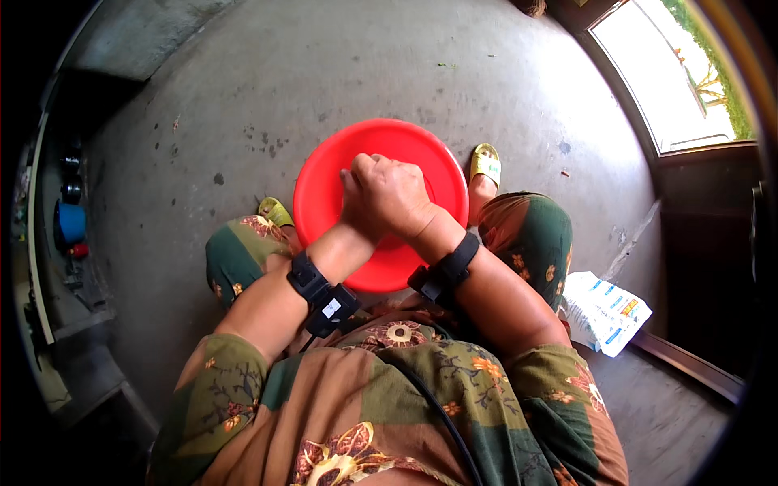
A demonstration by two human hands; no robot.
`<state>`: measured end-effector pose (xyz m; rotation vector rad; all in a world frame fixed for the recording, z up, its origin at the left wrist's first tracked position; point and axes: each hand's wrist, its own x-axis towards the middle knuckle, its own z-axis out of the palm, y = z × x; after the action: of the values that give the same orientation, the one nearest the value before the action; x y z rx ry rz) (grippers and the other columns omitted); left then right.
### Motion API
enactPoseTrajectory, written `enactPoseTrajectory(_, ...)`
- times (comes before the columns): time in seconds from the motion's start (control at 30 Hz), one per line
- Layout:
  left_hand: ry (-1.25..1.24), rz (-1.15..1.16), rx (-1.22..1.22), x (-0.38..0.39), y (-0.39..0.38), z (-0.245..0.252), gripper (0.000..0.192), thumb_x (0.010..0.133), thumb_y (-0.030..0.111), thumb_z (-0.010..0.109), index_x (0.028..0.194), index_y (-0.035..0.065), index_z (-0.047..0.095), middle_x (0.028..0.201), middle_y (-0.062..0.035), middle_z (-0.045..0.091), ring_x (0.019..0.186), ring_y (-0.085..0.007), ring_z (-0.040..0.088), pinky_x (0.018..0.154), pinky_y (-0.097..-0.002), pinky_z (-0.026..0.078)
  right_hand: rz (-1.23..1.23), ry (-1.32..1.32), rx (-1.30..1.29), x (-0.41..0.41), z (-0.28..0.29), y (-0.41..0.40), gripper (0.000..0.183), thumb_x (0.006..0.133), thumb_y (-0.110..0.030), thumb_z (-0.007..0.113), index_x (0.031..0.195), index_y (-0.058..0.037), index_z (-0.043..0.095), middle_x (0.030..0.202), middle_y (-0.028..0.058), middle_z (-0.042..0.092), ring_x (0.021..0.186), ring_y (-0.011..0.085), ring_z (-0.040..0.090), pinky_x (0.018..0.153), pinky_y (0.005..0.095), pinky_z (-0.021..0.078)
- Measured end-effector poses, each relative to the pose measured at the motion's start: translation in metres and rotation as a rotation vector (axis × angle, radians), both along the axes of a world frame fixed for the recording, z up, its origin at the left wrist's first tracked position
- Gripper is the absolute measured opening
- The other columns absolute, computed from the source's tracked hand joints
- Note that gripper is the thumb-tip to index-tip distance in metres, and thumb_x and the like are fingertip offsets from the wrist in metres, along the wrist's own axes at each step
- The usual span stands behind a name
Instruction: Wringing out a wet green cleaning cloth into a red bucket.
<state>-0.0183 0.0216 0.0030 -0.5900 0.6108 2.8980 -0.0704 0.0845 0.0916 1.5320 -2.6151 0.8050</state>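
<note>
My right hand (398, 191) and my left hand (360, 209) are pressed together above a round red plastic basin (383, 276). The right hand lies over the left, its fingers curled and knuckles facing up. Much of the left hand is hidden beneath it. Whether anything is held between the palms cannot be seen. The basin stands on the floor between my feet, and my hands cover part of its inside. A black strap with a small device (333, 308) sits on my left wrist, and another black strap (459, 258) goes around my right wrist.
Yellow-green slippers (486, 161) are on my feet, either side of the basin. A white printed bag (608, 313) lies on the grey concrete floor (243, 91) by my right knee. A blue container (72, 223) sits at far left. Bright light enters a doorway (662, 79) at upper right.
</note>
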Motion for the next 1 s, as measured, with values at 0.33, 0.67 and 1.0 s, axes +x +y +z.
enactPoseTrajectory(0.33,-0.041,0.058,-0.096,-0.008,0.003,0.009,0.029,0.091,0.032,0.035,0.100,0.0087,0.050,0.098,-0.0065,0.054,0.089,-0.0178,0.054,0.072,-0.0313,0.047,-0.214,-0.253,0.115,-0.021,-0.001,-0.004,0.033,0.083,-0.032,0.046,0.071,-0.0029,0.056,0.068,0.0187,0.059,0.066,0.0372,0.058,0.060,0.0465,0.0469)
enactPoseTrajectory(0.67,-0.195,0.334,-0.392,-0.010,-0.041,0.029,0.022,0.088,0.028,0.052,0.079,0.0078,0.054,0.079,-0.0067,0.059,0.081,-0.0165,0.056,0.073,-0.0292,0.045,-0.235,-1.009,-0.231,-0.071,0.013,0.042,0.023,0.083,-0.021,0.053,0.086,0.0007,0.059,0.073,0.0018,0.055,0.070,0.0105,0.051,0.065,0.0246,0.0411)
enactPoseTrajectory(1.0,0.095,0.025,-0.509,-0.006,-0.028,0.075,0.040,0.087,0.035,0.052,0.110,0.0023,0.052,0.101,-0.0040,0.057,0.089,-0.0123,0.053,0.078,-0.0266,0.041,-0.052,-1.197,-0.319,-0.066,0.006,0.040,0.017,0.086,-0.016,0.052,0.091,-0.0010,0.059,0.083,0.0023,0.059,0.080,0.0093,0.054,0.073,0.0227,0.0431)
